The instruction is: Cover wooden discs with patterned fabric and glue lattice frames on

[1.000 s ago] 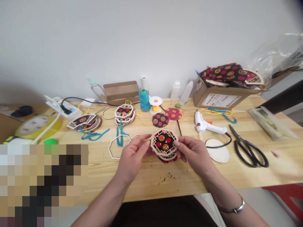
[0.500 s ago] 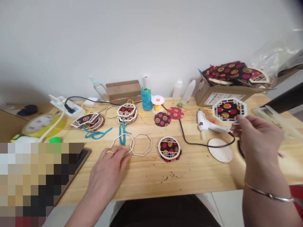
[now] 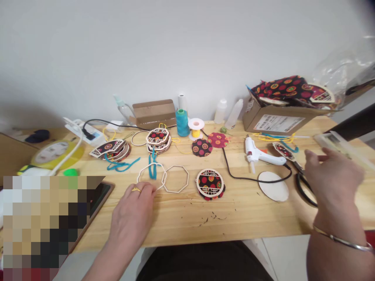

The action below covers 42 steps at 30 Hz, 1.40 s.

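My left hand [image 3: 133,208] is low at the left, its fingers closed on the near edge of a thin, wavy-edged wooden frame [image 3: 140,168] on the table. Beside it lies a thin octagonal wooden frame [image 3: 187,179]. My right hand [image 3: 335,179] is over the black-handled scissors [image 3: 303,187], thumb and fingers apart and nothing between them. Just left of it, an octagonal lattice piece with patterned fabric [image 3: 283,151] is tilted by the scissor blades, apart from the hand. A round lattice piece [image 3: 210,182] lies over dark patterned fabric in the middle.
A white glue gun [image 3: 260,154] with a black cord lies near a pale oval disc [image 3: 273,186]. Behind are a teal thread cone [image 3: 182,124], a yellow spool [image 3: 195,128], stacked lattice pieces [image 3: 158,140] and an open cardboard box [image 3: 260,117]. Tape [image 3: 61,156] sits left.
My right hand carried the octagonal lattice piece from the middle to the right and let go of it by the scissors. My left hand moved left and down onto the wavy frame.
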Motion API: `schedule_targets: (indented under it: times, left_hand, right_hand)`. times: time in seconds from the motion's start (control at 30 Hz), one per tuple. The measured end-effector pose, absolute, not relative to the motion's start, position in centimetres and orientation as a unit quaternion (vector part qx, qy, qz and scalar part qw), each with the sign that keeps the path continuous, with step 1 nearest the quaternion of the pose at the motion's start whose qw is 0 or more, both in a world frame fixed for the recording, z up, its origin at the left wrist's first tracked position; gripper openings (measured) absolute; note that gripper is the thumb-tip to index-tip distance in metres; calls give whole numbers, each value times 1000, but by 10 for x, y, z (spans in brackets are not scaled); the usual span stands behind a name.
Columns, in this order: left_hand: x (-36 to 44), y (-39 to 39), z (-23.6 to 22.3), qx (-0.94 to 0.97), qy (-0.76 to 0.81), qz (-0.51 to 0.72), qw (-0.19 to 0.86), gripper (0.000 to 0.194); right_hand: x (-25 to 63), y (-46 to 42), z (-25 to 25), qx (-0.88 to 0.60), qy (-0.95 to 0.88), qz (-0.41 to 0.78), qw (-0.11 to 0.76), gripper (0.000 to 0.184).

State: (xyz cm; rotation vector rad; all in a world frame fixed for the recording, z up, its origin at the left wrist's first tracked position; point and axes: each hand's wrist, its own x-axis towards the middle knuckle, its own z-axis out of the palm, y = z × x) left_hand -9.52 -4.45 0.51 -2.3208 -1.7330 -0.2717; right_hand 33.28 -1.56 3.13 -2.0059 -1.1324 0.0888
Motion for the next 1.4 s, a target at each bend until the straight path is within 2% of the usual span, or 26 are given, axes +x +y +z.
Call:
schedule_targets:
  times: [0.07, 0.1, 0.2, 0.33, 0.43, 0.57, 0.7, 0.8, 0.93, 1.03, 1.17, 1.33, 1.4]
  left_hand:
    - [-89, -47, 10, -805, -560, -148, 124, 17]
    - [-83, -49, 13, -818, -533, -180, 117, 15]
    - [-58, -52, 20, -867, -443, -221, 62, 15]
    - [-23, -47, 24, -909, -340, -236, 52, 25]
    - [-9, -36, 23, -929, -297, -211, 65, 27]
    - [-6, -21, 16, -948, -262, -168, 60, 20]
    - [-8, -15, 5, -952, -252, -172, 27, 16]
    - [-12, -13, -2, -925, -293, -241, -25, 14]
    - [-17, -11, -3, -862, -398, -289, -121, 57]
    - [-20, -11, -4, -848, -428, -281, -136, 70]
    - [-21, -9, -7, -826, -463, -295, -128, 61]
    - [-22, -6, -13, -808, -517, -277, -60, 54]
    - [-22, -5, -14, -823, -507, -252, -52, 41]
  right_hand:
    - [312, -21, 43, -831, -439, -91, 329, 25]
    - [300, -24, 46, -822, -455, -90, 330, 29]
    - [262, -30, 45, -743, -531, 46, 406, 28]
    - [220, -32, 28, -654, -598, 253, 389, 24]
    - [205, -31, 17, -633, -593, 339, 364, 23]
    - [201, -27, 10, -617, -574, 395, 366, 22]
    - [203, -25, 3, -638, -551, 413, 346, 23]
    - [204, -24, -1, -645, -541, 426, 331, 25]
    - [200, -23, -4, -637, -527, 455, 331, 23]
    - [198, -23, -3, -645, -520, 454, 327, 22]
    - [200, -24, 0, -674, -537, 393, 319, 25]
    - [200, -23, 6, -667, -602, 308, 314, 22]
    - [198, -22, 6, -655, -630, 287, 302, 20]
